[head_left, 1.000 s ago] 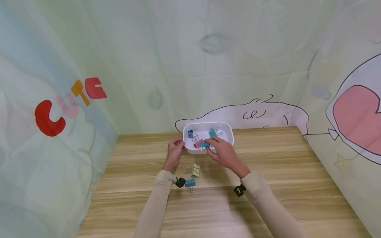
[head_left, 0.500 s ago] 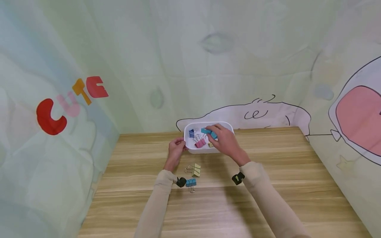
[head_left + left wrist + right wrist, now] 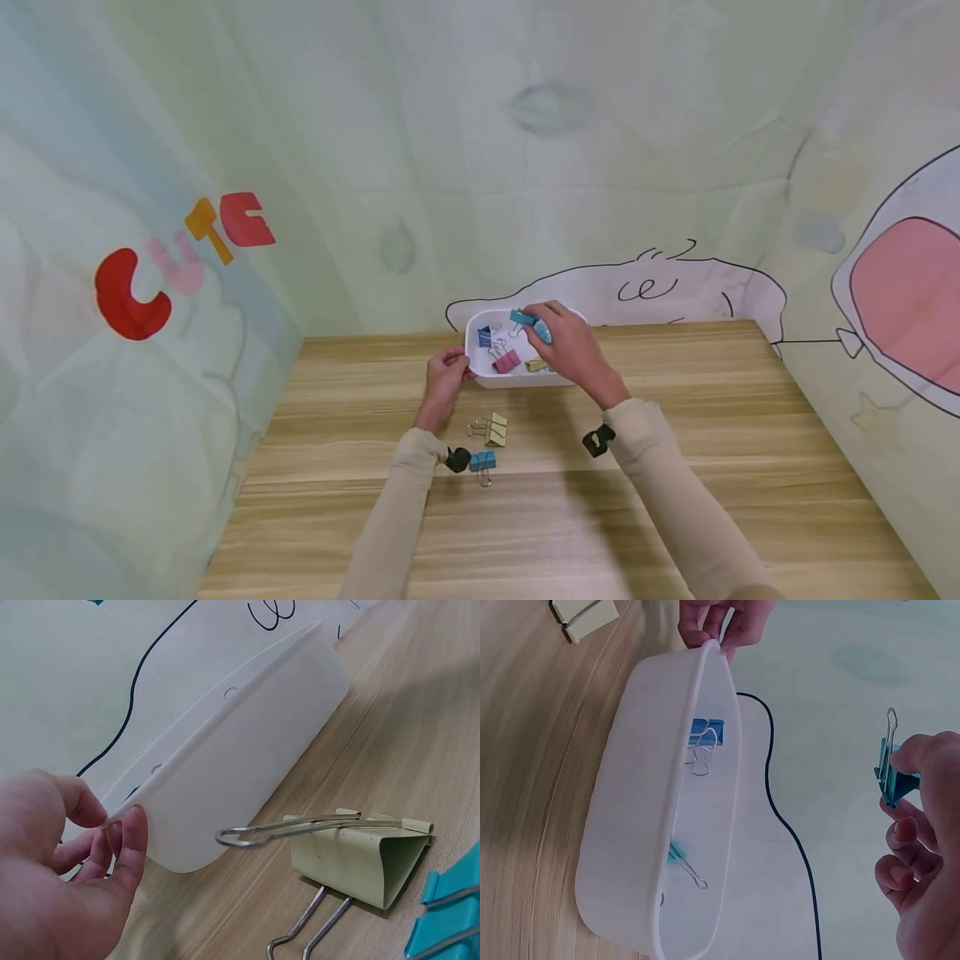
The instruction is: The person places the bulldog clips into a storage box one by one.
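With our left hand (image 3: 444, 379) we pinch the near-left rim of a white bin (image 3: 517, 381), and with our right hand (image 3: 937, 825) we grip a teal binder clip (image 3: 886, 776) raised clear of it. Inside the bin we see dark blue (image 3: 485, 337), pink (image 3: 506, 361), yellow (image 3: 536, 365) and teal clips; on the desk (image 3: 360, 392), near our left wrist, lie a pale yellow clip (image 3: 495, 430) and a blue clip (image 3: 483, 461).

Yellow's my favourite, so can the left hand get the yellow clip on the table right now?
Probably yes, but the left hand pinches the tub and would likely need to let go first. The yellow clip lies close by on the table with nothing on top.
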The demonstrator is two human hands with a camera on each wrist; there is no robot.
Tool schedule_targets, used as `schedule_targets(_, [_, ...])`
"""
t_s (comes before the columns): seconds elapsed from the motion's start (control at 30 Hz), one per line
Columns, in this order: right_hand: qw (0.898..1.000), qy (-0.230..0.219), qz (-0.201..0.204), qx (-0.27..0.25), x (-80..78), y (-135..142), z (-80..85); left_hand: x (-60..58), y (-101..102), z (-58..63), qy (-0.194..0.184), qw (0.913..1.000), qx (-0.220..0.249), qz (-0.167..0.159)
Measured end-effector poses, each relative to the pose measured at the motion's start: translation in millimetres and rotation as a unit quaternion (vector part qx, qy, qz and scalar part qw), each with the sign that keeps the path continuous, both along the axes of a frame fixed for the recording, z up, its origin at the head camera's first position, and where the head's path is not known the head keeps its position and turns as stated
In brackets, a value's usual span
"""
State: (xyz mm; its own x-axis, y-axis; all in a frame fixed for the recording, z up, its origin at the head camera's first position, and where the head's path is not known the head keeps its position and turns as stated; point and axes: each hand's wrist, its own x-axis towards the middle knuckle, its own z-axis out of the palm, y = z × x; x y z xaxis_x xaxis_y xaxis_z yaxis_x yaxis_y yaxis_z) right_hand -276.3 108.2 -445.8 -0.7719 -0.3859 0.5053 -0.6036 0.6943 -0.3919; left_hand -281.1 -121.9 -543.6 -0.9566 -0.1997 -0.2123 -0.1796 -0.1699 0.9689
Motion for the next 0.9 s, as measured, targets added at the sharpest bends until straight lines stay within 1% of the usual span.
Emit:
schedule_targets(0.17, [1.0, -0.022, -0.016, -0.001, 0.7, 0, 2.0, -0.4, 0, -0.9, 0.001, 1.0, 0.0, -0.001])
schedule_targets(0.33, [0.998, -0.055, -0.033, 0.016, 2.3, 1, 3.3, -0.6, -1, -1.4, -0.005, 1.0, -0.005, -0.004])
schedule_targets(0.6, [0.997, -0.068, -0.026, 0.021, 5.4, 2, 4.3, 0.1, -1, 0.4, -0.009, 0.9999, -0.008, -0.007])
schedule_targets(0.73, [0.996, -0.075, -0.027, 0.03, 6.7, 2, 1.0, 0.3, -1, 0.3, -0.01, 0.9999, -0.009, -0.008])
schedule_targets(0.9, [0.996, -0.081, -0.016, 0.037, 11.5, -1, -4.1, -0.2, -1, -1.3, -0.011, 0.9999, -0.008, -0.005])
